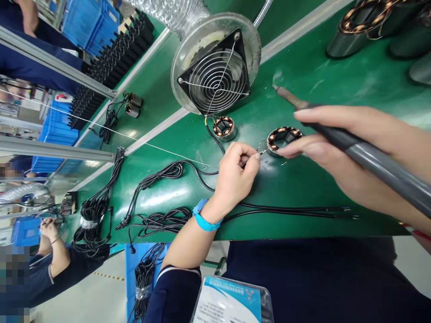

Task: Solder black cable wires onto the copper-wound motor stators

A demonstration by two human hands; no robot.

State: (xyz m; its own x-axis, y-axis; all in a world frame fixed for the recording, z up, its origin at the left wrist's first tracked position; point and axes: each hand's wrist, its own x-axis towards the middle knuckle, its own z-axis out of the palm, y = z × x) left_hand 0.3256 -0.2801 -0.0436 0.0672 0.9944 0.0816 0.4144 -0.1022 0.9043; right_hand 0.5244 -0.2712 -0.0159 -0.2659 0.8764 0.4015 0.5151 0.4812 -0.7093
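My left hand [235, 172] pinches the end of a black cable [206, 185] between thumb and fingertips, beside a wire-wound stator [274, 146]. Thin bare wires show between those fingertips and the stator. My right hand [350, 184] grips a soldering iron [380, 163]. The iron's tip points up and left, raised away from the stator, with a wisp of smoke near it. My right thumb or a fingertip overlaps the stator's near right edge; whether it presses on it I cannot tell. Another copper-wound stator [224, 128] stands just beyond my left hand.
A fan with a wire guard [217, 80] on a foil duct [175, 13] stands behind. Larger stators [346, 42] sit at the far right. Coiled black cables [164, 222] lie at the left. A co-worker's hands [50, 228] are at the far left, past a metal frame [57, 148].
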